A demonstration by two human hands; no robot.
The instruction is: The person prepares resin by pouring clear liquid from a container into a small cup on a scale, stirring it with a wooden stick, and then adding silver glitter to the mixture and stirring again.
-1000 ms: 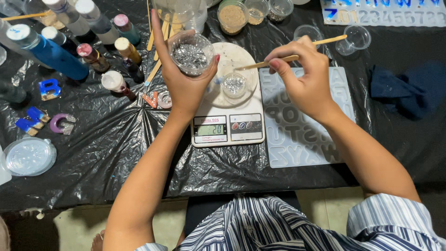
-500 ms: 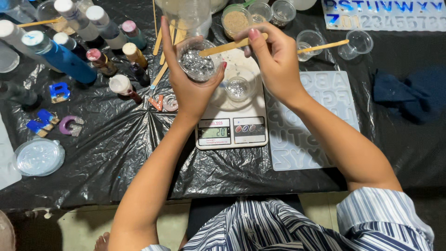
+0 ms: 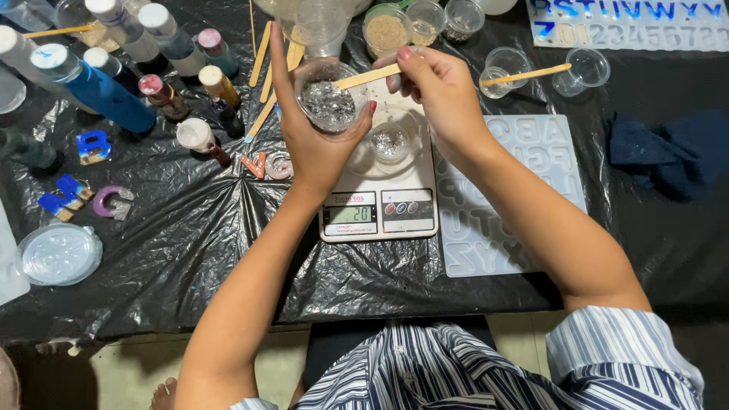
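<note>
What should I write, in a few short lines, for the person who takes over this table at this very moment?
Left hand: holds a clear plastic cup with silver glitter, lifted above the table.
Right hand: pinches a wooden stick, its tip over the cup.
Things: the white digital scale is on, with a small clear cup of glitter on its plate. The clear letter mould lies to its right on the black plastic sheet.
Done: glitter is in both cups.
Left: the mould cavities appear unfilled.
</note>
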